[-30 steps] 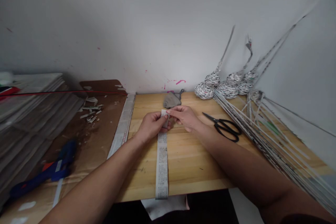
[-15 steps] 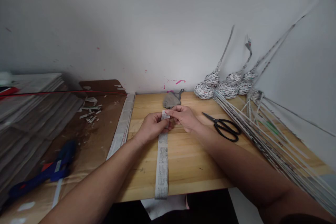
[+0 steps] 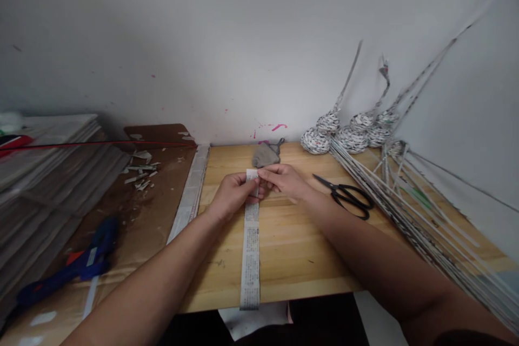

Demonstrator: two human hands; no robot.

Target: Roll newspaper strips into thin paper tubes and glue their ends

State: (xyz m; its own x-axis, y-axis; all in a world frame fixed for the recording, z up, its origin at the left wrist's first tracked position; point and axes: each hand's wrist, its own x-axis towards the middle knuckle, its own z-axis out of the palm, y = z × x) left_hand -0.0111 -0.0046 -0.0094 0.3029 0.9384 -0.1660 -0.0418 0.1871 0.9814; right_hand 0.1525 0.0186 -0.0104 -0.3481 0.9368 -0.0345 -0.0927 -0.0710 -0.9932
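On the table, the near edge is crossed by the newspaper strip, open wood beside; its far end is pinched by left hand and right hand.

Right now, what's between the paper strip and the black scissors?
In the head view, the right hand and forearm lie between the paper strip and scissors, over wooden tabletop.

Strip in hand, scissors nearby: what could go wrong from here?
The thin newspaper strip, held at its far end by the left hand and right hand, might tear. Its near end reaches the table edge and could snag. The scissors lie beside the right forearm, which might bump them.
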